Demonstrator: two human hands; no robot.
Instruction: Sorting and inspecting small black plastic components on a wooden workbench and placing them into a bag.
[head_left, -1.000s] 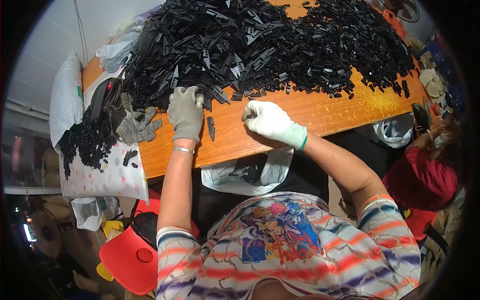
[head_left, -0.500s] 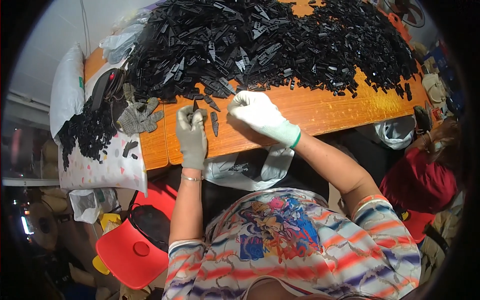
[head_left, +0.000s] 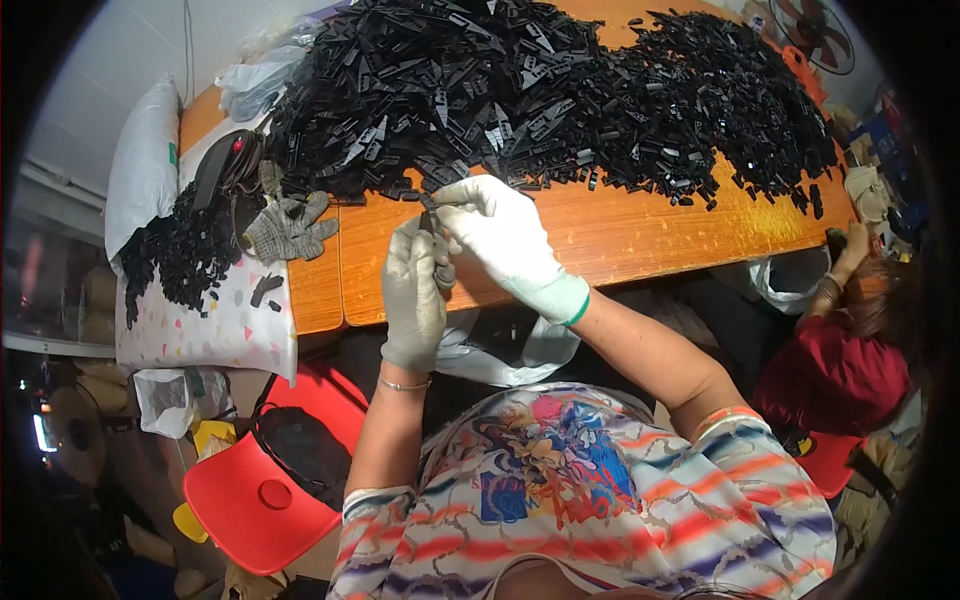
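My left hand (head_left: 415,290), in a greyish work glove, is closed around a small dark pointed plastic part (head_left: 426,219) that sticks up from the fingertips. My right hand (head_left: 500,235), in a whiter glove with a green cuff, is closed in a pinch at the upper end of that part. Its fingertips and the left ones nearly meet, so the contact is partly hidden. Just beyond both hands rises a large heap of black plastic parts (head_left: 450,95), many of them long and pointed.
A spare knitted glove (head_left: 290,228) lies on the wooden table (head_left: 640,235) at left. Beside it, a white sack (head_left: 142,170) spills black pieces onto a patterned cloth (head_left: 200,345). A white plastic bag (head_left: 500,370) hangs below the front edge. Another person (head_left: 835,370) sits at right.
My left hand has moved right and my right hand left, so they now meet at the dark part. The loose parts by the left hand are no longer visible there.
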